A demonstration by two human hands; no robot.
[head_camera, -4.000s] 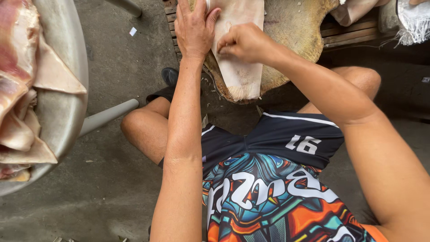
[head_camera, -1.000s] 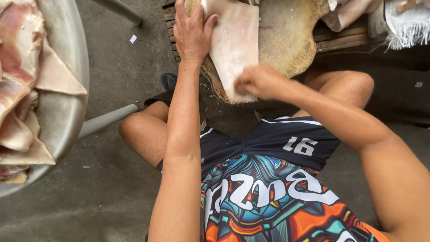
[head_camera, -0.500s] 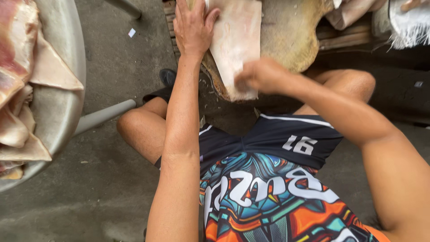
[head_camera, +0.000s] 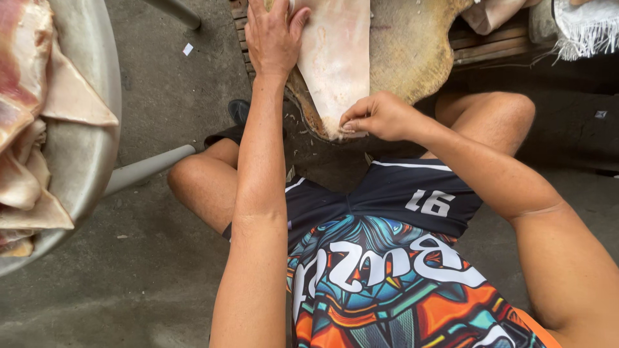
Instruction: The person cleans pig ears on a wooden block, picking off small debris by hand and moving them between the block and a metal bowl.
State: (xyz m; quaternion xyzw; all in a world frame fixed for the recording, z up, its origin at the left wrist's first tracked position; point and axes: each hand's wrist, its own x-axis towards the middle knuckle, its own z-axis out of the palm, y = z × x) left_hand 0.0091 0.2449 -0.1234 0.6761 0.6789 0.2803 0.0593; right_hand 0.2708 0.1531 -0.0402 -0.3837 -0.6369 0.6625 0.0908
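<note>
A pale slab of skin and fat [head_camera: 335, 58] lies on a round wooden chopping block [head_camera: 412, 51] in front of my knees. My left hand [head_camera: 274, 35] lies flat with its fingers spread on the slab's far left edge, pressing it down. My right hand [head_camera: 380, 116] is closed, with fingertips pinched on the slab's near end at the block's front rim. Whether a small tool is in that hand is hidden.
A large metal basin [head_camera: 90, 148] at the left holds several pale and pink meat pieces [head_camera: 26, 116]. A metal leg [head_camera: 148, 169] slants below it. Wooden slats [head_camera: 490, 45] carry the block, and a white fringed cloth [head_camera: 587, 26] is at the top right. The floor is concrete.
My right hand has moved down the slab from its middle to its near end, and now pinches the edge. My left hand has stayed flat at the slab's far left.
</note>
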